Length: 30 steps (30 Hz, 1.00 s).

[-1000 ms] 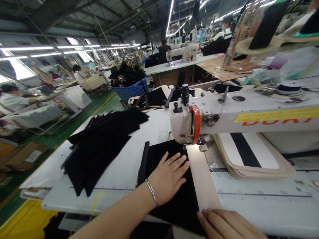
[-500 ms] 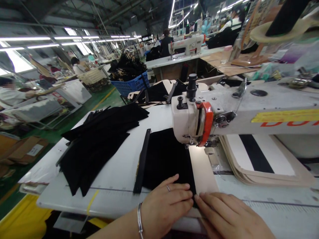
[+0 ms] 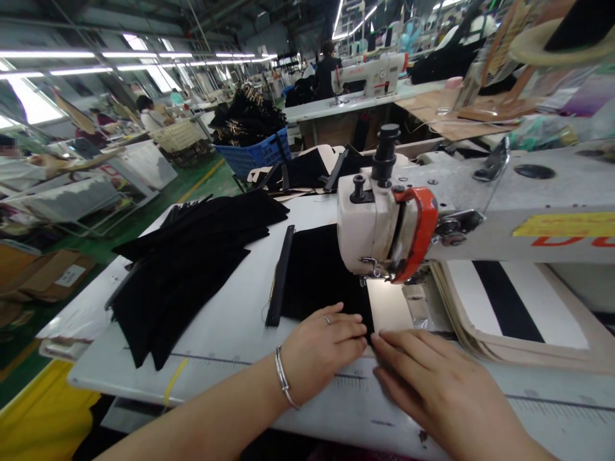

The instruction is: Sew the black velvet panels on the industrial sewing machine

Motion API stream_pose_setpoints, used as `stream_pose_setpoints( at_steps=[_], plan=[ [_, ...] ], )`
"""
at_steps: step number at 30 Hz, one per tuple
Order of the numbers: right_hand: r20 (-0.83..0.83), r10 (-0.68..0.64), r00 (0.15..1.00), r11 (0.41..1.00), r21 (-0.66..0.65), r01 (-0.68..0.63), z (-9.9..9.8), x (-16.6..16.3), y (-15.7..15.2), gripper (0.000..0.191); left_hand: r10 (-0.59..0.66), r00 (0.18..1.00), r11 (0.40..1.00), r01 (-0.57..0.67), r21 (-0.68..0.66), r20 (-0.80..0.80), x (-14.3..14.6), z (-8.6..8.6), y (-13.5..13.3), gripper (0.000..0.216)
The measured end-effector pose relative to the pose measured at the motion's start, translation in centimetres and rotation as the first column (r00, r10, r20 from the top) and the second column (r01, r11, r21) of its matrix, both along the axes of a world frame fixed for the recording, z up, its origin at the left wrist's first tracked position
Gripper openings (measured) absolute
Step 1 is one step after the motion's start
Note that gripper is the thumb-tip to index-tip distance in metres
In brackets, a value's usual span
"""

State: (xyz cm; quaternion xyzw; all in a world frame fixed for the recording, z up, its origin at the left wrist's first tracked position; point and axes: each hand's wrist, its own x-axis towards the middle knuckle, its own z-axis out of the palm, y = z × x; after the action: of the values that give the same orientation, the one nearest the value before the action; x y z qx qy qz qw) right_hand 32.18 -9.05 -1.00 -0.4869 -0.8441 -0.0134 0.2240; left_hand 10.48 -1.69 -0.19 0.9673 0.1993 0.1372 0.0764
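Pressing down with left hand [image 3: 321, 351], flat and gripping nothing, on near edge of black cloth [image 3: 314, 275]; likewise with right hand [image 3: 432, 384] on beige strip [image 3: 388, 307]. Lying on counter [image 3: 230, 333] beneath sewing machine [image 3: 379, 224].

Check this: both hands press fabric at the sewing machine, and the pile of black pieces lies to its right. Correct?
No. In the head view the pile of black pieces lies left of the sewing machine; left hand and right hand do press fabric.
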Motion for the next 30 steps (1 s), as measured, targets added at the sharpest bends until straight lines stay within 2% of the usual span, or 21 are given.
stream_pose_setpoints(
  at_steps=[11,15,19,30],
  plan=[
    [0.063,-0.021,0.998,0.999,-0.024,0.023,0.5,0.4,3.4,0.035,0.012,0.999,1.000,-0.012,0.008,-0.042,0.9,0.0,3.9,0.023],
    [0.084,-0.053,0.995,0.999,0.010,0.053,0.4,0.3,4.2,0.034,0.031,0.998,0.999,-0.031,0.009,-0.047,1.3,0.0,5.4,0.022],
    [0.118,-0.091,0.989,0.996,-0.013,0.093,0.2,0.2,4.9,0.038,0.052,0.998,0.999,-0.052,-0.005,-0.036,1.8,0.0,6.7,0.020],
    [0.079,-0.090,0.993,0.995,-0.044,0.094,-0.8,0.4,6.2,0.042,0.164,0.986,0.986,-0.164,-0.013,-0.001,2.5,0.1,7.4,0.021]
  ],
)
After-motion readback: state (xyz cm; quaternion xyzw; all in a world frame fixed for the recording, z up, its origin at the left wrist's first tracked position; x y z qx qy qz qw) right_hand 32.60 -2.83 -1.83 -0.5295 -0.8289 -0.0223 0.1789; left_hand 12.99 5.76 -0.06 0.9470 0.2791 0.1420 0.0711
